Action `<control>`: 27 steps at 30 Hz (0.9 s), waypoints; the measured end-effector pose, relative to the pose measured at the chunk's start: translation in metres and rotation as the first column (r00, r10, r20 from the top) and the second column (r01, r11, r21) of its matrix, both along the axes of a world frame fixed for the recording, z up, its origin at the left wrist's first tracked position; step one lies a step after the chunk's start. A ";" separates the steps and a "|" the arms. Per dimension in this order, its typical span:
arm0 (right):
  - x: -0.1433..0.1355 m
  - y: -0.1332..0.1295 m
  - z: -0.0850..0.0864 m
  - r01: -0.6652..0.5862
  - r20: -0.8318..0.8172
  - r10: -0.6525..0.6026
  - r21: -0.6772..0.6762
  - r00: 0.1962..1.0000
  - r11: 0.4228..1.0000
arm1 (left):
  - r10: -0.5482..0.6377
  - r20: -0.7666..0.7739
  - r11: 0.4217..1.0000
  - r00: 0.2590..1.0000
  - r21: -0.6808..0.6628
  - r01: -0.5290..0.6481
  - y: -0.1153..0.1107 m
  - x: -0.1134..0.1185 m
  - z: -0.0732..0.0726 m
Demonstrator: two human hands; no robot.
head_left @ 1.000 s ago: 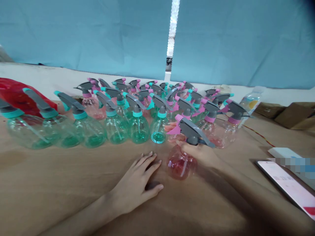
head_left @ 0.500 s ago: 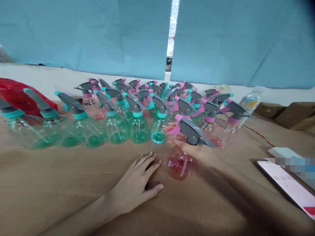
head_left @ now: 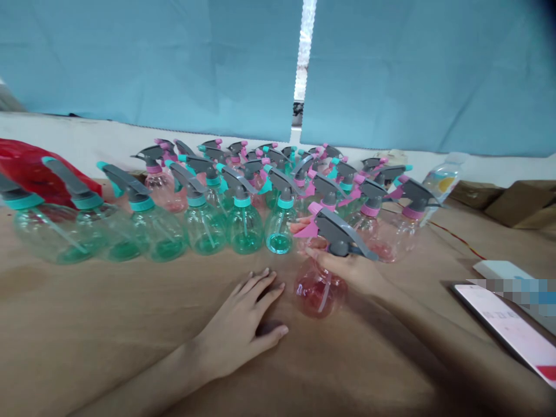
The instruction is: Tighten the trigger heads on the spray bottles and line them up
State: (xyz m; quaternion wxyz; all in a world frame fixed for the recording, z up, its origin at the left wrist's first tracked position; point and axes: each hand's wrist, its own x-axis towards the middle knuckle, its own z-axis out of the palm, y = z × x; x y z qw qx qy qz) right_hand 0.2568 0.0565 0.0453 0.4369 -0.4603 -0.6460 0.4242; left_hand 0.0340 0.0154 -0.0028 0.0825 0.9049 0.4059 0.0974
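A pink spray bottle (head_left: 320,292) with a grey and pink trigger head stands slightly tilted at the centre right. My right hand (head_left: 347,266) is wrapped round its neck, below the head; some fingers are hidden behind the bottle. To its left, my left hand (head_left: 245,315) lies flat on the brown table (head_left: 108,336), fingers spread, holding nothing. Beyond the hands, a front row of green spray bottles (head_left: 245,231) with turquoise collars runs to the left. Pink spray bottles (head_left: 406,231) stand behind the held one, on the right.
More spray bottles (head_left: 212,153) crowd behind the front row. A red bag (head_left: 39,165) lies at the far left. To the right are a clear labelled bottle (head_left: 445,176), cardboard boxes (head_left: 519,202), a thin cable (head_left: 460,240) and a phone (head_left: 499,318). A blue cloth (head_left: 152,63) hangs behind.
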 end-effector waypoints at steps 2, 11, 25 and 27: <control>0.000 0.000 -0.001 -0.003 -0.014 0.002 -0.016 1.000 1.000 | 0.002 -0.006 1.000 1.000 -0.002 -0.002 0.000 0.000 0.001; 0.002 -0.003 0.002 0.087 0.042 -0.088 0.020 0.995 0.996 | 0.002 -0.004 1.000 1.000 -0.006 -0.002 0.000 0.001 0.001; 0.000 -0.006 0.016 0.023 0.100 -0.033 0.098 0.994 0.995 | 0.007 -0.018 1.000 1.000 0.005 -0.007 -0.001 0.001 0.003; 0.001 -0.006 0.014 0.011 0.090 -0.019 0.090 0.996 0.996 | 0.006 -0.022 1.000 1.000 0.003 -0.006 -0.001 0.001 0.003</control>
